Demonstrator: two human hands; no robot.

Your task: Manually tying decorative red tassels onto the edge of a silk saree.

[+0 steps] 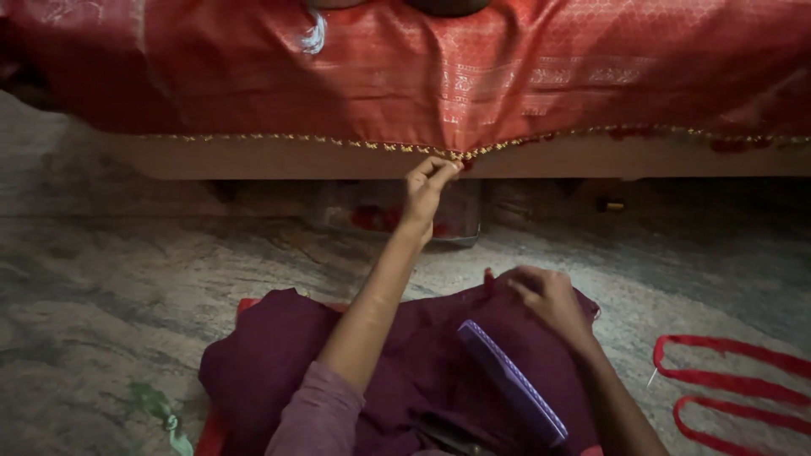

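Up at the centre of the frame, the left hand (428, 181) reaches forward with its fingers pressed together, pinching the beaded gold trim (397, 147) along the lower edge of one red patterned cloth (473, 72) that fills the whole top of the frame. Below it, one clear container (397, 215) with red bits inside sits on the floor under the cloth's edge. Lower and right of centre, the right hand (547, 297) rests on one dark maroon cloth (279, 355) spread across the bottom middle; its fingers are curled, but whether they grip anything I cannot tell. One purple comb (513, 382) lies tilted on that maroon cloth, just beside the right wrist. One looped red strip (726, 380) lies on the stone floor (101, 287) at the lower right, well apart from both hands
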